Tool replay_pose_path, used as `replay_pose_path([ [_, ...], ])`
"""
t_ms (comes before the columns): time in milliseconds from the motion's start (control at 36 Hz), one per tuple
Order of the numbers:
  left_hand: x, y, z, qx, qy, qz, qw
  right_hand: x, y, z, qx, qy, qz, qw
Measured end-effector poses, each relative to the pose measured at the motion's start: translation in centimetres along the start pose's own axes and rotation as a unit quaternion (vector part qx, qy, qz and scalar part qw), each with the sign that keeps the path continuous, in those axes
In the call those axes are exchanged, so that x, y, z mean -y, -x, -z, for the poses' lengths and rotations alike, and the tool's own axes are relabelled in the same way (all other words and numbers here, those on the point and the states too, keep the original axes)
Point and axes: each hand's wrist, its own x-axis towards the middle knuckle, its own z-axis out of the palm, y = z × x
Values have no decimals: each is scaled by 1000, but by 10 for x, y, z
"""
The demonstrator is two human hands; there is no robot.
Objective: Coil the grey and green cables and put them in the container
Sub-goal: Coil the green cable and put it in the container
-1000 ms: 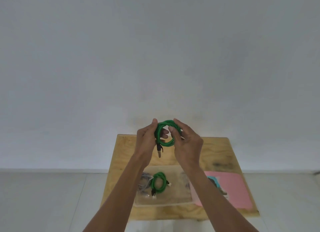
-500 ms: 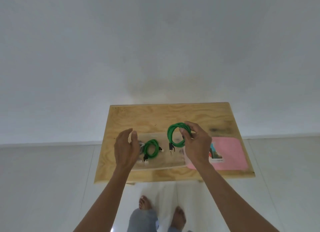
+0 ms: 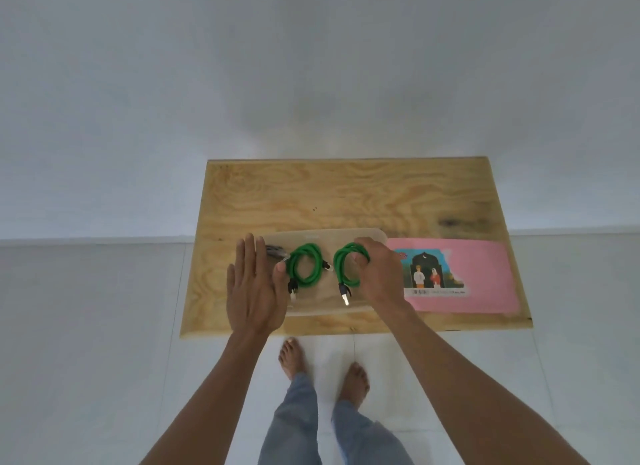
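Note:
A clear shallow container (image 3: 323,235) lies on the wooden table (image 3: 346,194). My right hand (image 3: 381,274) grips a coiled green cable (image 3: 341,268) at its top, low over the container's right half, its plug hanging toward me. A second coiled green cable (image 3: 306,268) lies inside the container to the left. A grey cable (image 3: 275,251) lies at the container's left end, partly hidden by my left hand (image 3: 254,288), which is flat with its fingers extended at the container's left edge and holds nothing.
A pink printed card (image 3: 467,274) lies on the table right of the container. The table stands against a white wall. My bare feet (image 3: 325,367) are on the white floor below the table's near edge.
My right hand has brought the coiled green cable down from chest height to the container. My left hand let go of it and moved to the container's left end. My view tilted downward.

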Motion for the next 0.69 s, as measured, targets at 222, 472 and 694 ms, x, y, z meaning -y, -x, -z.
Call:
replay_pose_path([
  [222,3,0,-5,6,-22,7,1000,4,-16,-14,29,58,-32,997],
  [472,5,-1,-7,8,-29,9,1000,3,-10,-23,15,108,-51,993],
  [694,4,-1,-8,4,-27,11,1000,5,-8,-26,0,94,-35,995],
])
